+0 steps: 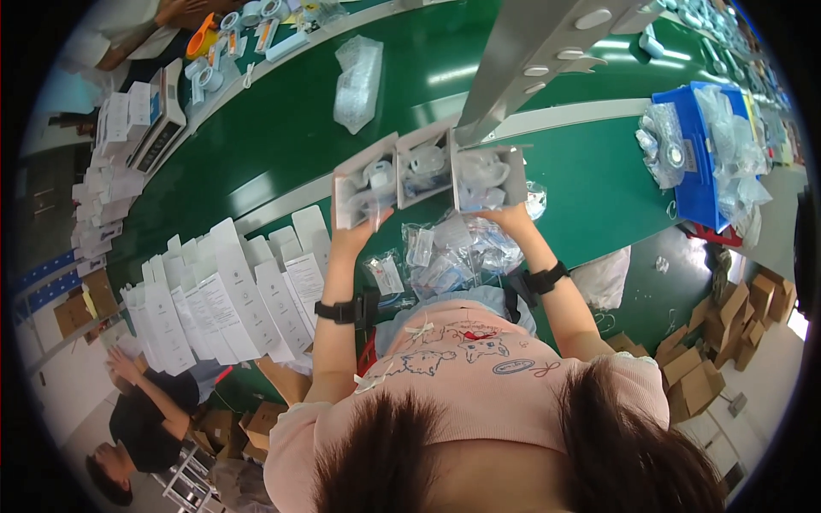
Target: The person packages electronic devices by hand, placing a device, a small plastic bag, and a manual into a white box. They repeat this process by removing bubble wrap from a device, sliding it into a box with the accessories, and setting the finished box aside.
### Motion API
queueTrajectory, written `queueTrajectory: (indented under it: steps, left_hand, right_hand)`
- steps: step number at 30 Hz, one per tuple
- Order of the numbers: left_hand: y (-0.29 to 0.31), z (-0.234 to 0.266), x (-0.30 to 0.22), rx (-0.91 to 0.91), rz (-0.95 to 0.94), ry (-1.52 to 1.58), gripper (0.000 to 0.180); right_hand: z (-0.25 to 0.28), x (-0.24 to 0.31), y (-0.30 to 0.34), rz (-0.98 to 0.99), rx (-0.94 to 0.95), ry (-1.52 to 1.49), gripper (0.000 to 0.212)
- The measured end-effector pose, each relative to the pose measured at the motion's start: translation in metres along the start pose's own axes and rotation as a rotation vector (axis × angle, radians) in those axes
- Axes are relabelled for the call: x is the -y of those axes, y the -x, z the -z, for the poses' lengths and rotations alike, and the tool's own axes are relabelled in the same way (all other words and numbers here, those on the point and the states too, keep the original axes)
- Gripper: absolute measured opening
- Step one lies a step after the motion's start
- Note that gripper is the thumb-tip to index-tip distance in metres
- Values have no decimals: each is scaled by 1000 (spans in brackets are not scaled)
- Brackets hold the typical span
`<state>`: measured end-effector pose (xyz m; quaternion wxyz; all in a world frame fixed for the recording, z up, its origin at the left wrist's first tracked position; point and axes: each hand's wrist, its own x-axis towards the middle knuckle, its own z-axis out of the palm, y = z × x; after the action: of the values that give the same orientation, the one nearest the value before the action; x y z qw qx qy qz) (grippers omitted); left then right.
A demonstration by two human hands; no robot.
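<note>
Three open white boxes stand side by side in front of me, squeezed between my two hands. My left hand (363,232) is wrapped round the near end of the left box (344,209). At the near end of the right box (516,175), my right hand (510,217) holds on with its fingers partly hidden. The middle box (426,198) sits between them. Each holds pale plastic parts in clear wrapping, such as the white part (483,171) on the right. Close to my body lies a heap of small clear plastic bags (453,256), their contents hard to make out.
Rows of upright white cartons (222,291) stand at my left. A blue bin (697,162) with bagged parts is at the right. Bubble wrap (357,84) lies on the green table (274,154). A grey metal post (513,68) rises beyond the boxes. Another person (154,410) is at lower left.
</note>
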<state>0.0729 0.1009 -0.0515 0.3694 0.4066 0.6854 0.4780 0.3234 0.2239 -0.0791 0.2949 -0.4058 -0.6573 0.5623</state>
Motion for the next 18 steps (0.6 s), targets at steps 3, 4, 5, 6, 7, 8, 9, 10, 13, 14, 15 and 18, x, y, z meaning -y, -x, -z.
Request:
queueTrajectory:
  steps: [3, 4, 5, 6, 7, 8, 9, 10, 13, 14, 15, 18]
  left_hand:
    - [12, -11, -17, 19, -150, -45, 77]
    - [16, -22, -22, 18, -351, -55, 75]
    - [19, -36, -29, 56, -343, 3, 75]
    - [21, -55, -38, 94, -335, 62, 75]
    - [21, -74, -51, 140, -363, 45, 76]
    - [21, -94, -65, 178, -389, 24, 76]
    - [16, -114, -70, 186, -450, 23, 76]
    - [6, -135, -72, 191, -509, 19, 75]
    - [-36, -206, -72, 211, -545, 116, 77]
    - [-52, -226, -72, 228, -600, 148, 79]
    - [-67, -242, -72, 250, -603, 169, 81]
    - [-89, -268, -65, 267, -581, 186, 85]
  right_hand:
    - [15, 18, 18, 176, -15, -34, 96]
    - [27, 20, 26, 221, -40, -51, 92]
    - [47, 11, 34, 264, -67, 113, 87]
    - [72, 0, 42, 307, -95, 278, 83]
    - [98, 1, 49, 369, -54, 518, 78]
    - [122, 4, 55, 438, -9, 756, 72]
    - [136, 1, 59, 337, -69, 738, 65]
    - [152, -4, 65, 237, -125, 719, 58]
    - [229, -69, 89, -225, -329, -184, 47]
    - [243, -77, 85, -191, -398, -157, 43]
    - [258, -87, 75, -185, -356, -160, 43]
    - [288, -116, 55, -208, -455, -48, 36]
